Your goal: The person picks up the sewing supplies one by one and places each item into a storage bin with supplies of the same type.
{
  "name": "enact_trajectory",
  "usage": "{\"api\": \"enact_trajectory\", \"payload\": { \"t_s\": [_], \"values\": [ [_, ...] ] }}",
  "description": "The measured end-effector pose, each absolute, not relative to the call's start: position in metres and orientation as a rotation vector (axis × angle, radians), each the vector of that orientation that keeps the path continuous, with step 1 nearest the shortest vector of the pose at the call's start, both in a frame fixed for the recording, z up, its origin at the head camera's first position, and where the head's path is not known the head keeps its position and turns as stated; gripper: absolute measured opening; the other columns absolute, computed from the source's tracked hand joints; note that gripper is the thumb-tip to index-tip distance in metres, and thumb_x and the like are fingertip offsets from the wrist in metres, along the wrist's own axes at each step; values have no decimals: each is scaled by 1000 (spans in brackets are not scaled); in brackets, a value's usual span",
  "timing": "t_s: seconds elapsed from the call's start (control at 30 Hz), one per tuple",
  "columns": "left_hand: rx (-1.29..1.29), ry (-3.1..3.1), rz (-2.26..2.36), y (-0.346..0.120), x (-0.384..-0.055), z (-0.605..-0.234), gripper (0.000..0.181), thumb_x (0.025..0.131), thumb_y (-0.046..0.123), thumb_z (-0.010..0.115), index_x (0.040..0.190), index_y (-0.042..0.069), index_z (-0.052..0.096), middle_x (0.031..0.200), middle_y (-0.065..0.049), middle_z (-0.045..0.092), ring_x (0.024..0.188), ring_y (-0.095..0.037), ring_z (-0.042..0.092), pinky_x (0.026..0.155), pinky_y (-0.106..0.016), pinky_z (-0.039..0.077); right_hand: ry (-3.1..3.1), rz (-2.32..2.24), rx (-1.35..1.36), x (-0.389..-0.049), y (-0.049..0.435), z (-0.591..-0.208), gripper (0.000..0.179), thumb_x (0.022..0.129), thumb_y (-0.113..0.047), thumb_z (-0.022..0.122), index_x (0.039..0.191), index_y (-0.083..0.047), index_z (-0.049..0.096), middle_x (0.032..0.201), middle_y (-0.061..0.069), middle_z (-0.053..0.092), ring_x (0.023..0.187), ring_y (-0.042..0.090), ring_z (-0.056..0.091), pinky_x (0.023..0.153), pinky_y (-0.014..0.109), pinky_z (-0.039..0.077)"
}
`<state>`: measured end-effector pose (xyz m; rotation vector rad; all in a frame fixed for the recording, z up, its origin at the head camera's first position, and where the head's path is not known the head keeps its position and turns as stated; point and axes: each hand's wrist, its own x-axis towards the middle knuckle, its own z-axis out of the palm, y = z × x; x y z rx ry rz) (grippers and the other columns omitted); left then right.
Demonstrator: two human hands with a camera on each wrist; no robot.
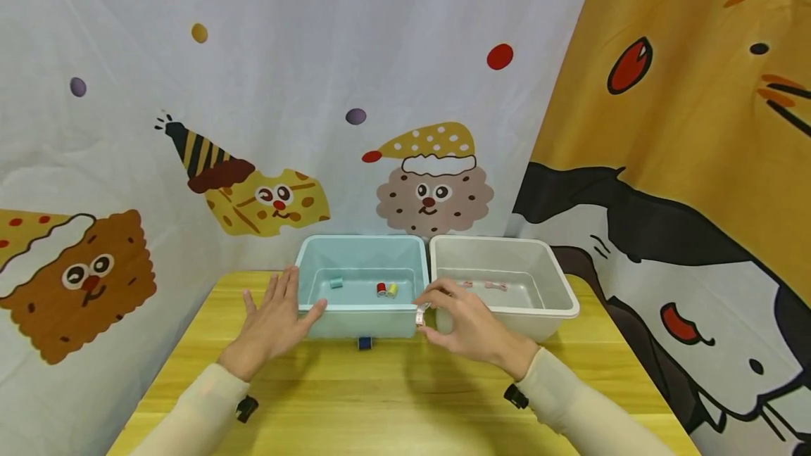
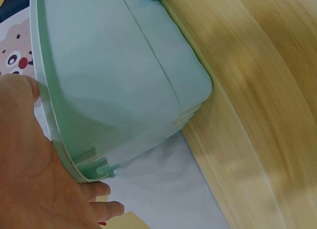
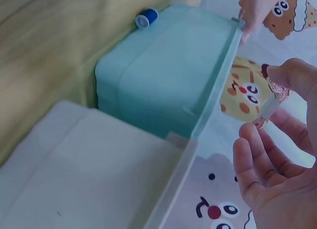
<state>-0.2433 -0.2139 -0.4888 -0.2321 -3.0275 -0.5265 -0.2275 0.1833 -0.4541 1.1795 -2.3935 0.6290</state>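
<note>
Pale teal plastic forms the left bin [image 1: 361,324], which stands on a wood-grain table [image 1: 355,400] just beside a white bin [image 1: 543,326] on its right. At the teal bin's near left corner is the left hand [image 1: 271,322], its fingers straight, thumb spread apart, lying against the rim and gripping nothing. The right hand [image 1: 472,322] pinches a small pink-and-white piece [image 1: 421,315] between thumb and fingers, holding it up by the near rims, where the two bins meet. Inside the teal bin lie a teal spool [image 1: 336,282] to the left and, farther right, a red spool [image 1: 381,290] and a yellow spool [image 1: 393,290] side by side. Similar pink pieces [image 1: 496,286] lie in the white bin, one partly hidden by the right hand. On the table, close to the teal bin's near wall, sits a dark blue spool [image 1: 365,343]. Behind everything hangs a cartoon-printed curtain [image 1: 285,55].
</note>
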Motion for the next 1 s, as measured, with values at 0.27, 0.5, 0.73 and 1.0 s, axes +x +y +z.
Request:
{"api": "enact_trajectory", "payload": {
  "t_s": [0.27,0.5,0.73,1.0],
  "values": [
    [-231,-3029,-525,-215,-243,-490,115,115,83,40,185,-5,14,194,-29,14,178,-61,19,128,-100,0,-2418,616,1124,-237,196,-444,38,97,-21,97,130,-11,82,134,5,75,109,21,79,93,36,69],
    [-232,-3032,-528,-214,-242,-492,116,115,84,40,185,-4,13,195,-27,13,179,-60,17,128,-100,-1,-2383,655,1159,-252,209,-442,38,95,-15,97,129,-6,82,130,8,75,105,21,79,92,37,71],
    [-228,-3029,-528,-214,-242,-492,116,115,84,40,185,-4,13,195,-27,12,179,-59,16,128,-100,-2,-2365,657,1171,-269,224,-439,38,95,-15,98,129,-6,83,129,8,75,101,22,81,88,35,71],
    [-230,-3019,-535,-213,-243,-491,115,115,82,42,185,-5,14,195,-28,12,179,-60,16,128,-100,-2,-2358,633,1153,-286,240,-436,36,93,-12,99,125,-11,84,125,7,77,95,16,77,83,35,70]
  ]
}}
